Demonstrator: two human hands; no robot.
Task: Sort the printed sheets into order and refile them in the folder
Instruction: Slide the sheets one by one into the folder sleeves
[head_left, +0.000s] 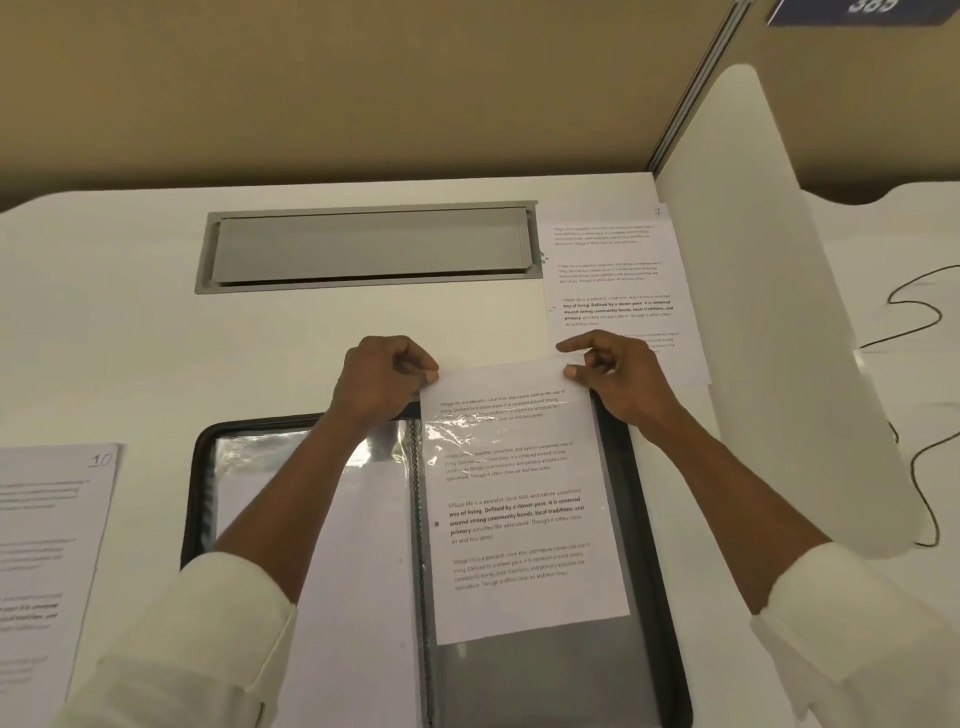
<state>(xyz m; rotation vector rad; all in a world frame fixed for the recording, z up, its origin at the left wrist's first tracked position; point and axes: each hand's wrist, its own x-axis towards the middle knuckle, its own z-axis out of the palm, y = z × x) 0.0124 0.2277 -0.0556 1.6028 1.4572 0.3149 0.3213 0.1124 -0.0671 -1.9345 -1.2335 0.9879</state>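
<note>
**A:** What do the papers look like?

**B:** A sheet marked 10 (49, 545) lies flat at the left edge of the table (130, 338), with blocks of print on it. The held sheet (519, 509) is white and carries four short blocks of print, the third partly in bold, with a dark dot in its left margin. It lies lengthwise over the right half of the folder (200, 493), and its top edge reaches past the folder's far rim. A sheet marked 7 (613, 275) lies toward the far right corner with the same kind of print.

**A:** And the hands?

**B:** The left hand (382, 376) has its fingers curled and pinches the top left corner of the held sheet. The right hand (618, 374) pinches the top right corner between thumb and forefinger, and it covers the near edge of the sheet marked 7. Both forearms reach forward out of white sleeves.

**A:** What is in the folder?

**B:** It lies open near the front edge, black-rimmed, with a ring spine down the middle. The left pocket (358, 571) is clear plastic over a white page. On the right, glossy wrinkled film crosses the upper part of the held sheet. I cannot tell how far the sheet sits inside that pocket.
</note>
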